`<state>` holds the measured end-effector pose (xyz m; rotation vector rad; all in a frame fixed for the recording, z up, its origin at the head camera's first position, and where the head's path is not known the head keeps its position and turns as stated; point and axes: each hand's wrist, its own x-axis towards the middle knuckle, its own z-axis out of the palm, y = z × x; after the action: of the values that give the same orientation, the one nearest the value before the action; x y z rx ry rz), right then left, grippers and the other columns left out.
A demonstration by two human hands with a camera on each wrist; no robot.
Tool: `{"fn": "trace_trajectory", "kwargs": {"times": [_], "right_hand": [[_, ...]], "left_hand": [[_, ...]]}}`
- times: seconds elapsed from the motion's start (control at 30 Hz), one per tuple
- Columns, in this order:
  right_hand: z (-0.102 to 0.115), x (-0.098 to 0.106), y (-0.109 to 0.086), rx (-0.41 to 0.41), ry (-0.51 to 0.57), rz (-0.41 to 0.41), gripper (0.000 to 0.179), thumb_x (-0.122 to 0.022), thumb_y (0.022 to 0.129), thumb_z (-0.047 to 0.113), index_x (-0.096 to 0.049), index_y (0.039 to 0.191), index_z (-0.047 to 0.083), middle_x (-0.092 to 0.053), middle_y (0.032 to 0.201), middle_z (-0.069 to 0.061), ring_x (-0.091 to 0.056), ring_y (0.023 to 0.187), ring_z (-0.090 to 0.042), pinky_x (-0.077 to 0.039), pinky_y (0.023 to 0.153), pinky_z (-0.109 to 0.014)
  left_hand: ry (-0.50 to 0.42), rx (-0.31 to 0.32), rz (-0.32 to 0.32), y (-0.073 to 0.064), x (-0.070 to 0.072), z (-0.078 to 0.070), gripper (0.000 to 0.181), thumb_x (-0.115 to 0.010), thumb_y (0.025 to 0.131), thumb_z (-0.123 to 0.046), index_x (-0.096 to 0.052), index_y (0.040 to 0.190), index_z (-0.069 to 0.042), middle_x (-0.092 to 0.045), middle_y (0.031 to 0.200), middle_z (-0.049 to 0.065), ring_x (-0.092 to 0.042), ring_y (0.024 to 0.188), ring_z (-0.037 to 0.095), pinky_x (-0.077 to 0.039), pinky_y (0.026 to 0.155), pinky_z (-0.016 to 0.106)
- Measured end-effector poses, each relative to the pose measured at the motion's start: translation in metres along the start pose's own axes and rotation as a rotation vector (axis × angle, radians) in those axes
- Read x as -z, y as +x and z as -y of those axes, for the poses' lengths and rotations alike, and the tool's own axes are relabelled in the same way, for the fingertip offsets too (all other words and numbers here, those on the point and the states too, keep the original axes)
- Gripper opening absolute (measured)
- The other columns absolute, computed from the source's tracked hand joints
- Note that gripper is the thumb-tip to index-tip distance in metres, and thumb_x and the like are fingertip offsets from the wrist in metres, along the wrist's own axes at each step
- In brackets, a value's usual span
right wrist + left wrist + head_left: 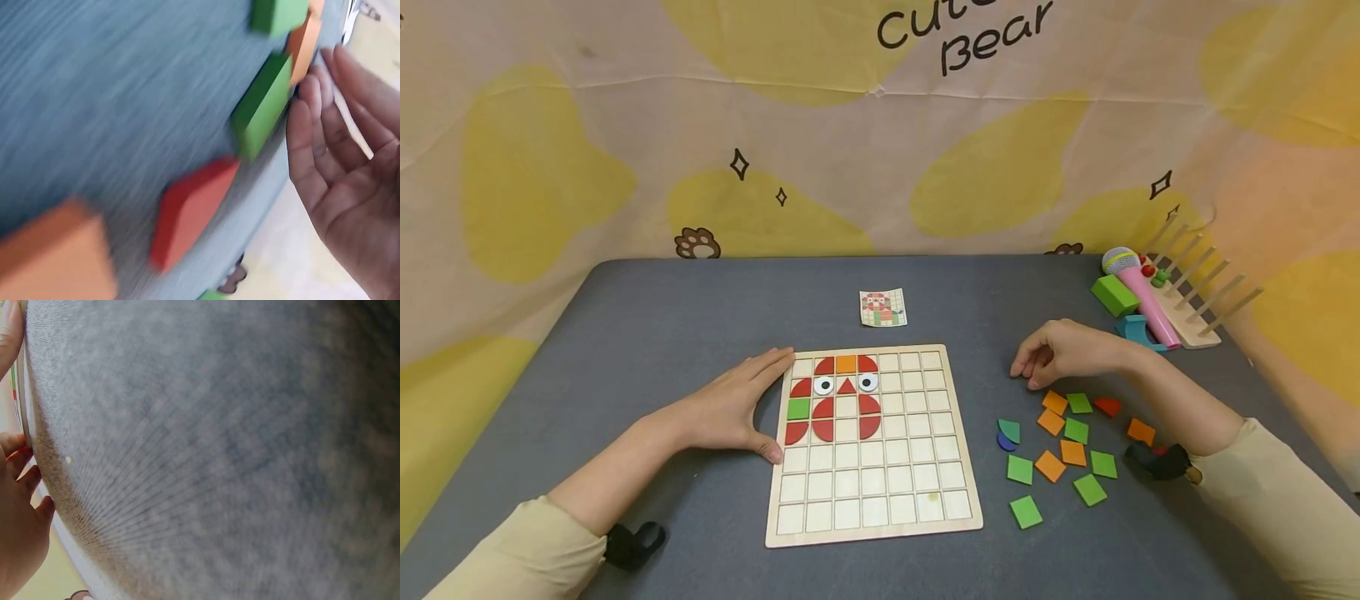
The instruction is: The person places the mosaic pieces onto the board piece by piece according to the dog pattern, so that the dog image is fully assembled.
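A wooden grid board lies on the table, with red quarter-circles, a red triangle, an orange square, a green square and two eye discs in its upper left cells. My left hand rests along the board's left edge, fingers and thumb spread. Beside the board's right side, my right hand hovers with loosely bent fingers; no piece shows in it. Just below it lie loose orange squares, green squares and a red piece.
A pattern card lies behind the board. A green quarter-circle overlaps a blue piece. At the back right are a pink toy microphone, a green block, a blue arch and a pegged wooden stand.
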<state>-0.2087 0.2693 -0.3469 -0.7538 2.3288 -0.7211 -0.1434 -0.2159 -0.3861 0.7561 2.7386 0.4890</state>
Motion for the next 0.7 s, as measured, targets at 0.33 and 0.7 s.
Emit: {"fn": "trace_trajectory", "kwargs": {"times": [0.33, 0.7], "right_hand": [[-0.015, 0.003, -0.017, 0.028, -0.012, 0.09, 0.028, -0.085, 0.073, 0.016, -0.072, 0.098, 0.018, -0.064, 0.097, -0.004, -0.055, 0.089, -0.02, -0.051, 0.079, -0.024], [-0.016, -0.001, -0.018, 0.043, -0.003, 0.082, 0.023, -0.085, 0.074, 0.018, -0.071, 0.093, 0.019, -0.061, 0.094, -0.005, -0.053, 0.088, -0.018, -0.05, 0.076, -0.022]], "left_hand": [[-0.005, -0.006, -0.002, 0.0, 0.0, -0.001, 0.133, -0.08, 0.056, -0.074, -0.023, 0.157, -0.009, -0.022, 0.165, 0.013, -0.021, 0.152, 0.039, -0.023, 0.121, 0.062], [-0.002, -0.001, 0.002, 0.0, 0.0, -0.001, 0.132, -0.079, 0.056, -0.075, -0.023, 0.157, -0.01, -0.023, 0.165, 0.013, -0.022, 0.152, 0.038, -0.024, 0.12, 0.063]]}}
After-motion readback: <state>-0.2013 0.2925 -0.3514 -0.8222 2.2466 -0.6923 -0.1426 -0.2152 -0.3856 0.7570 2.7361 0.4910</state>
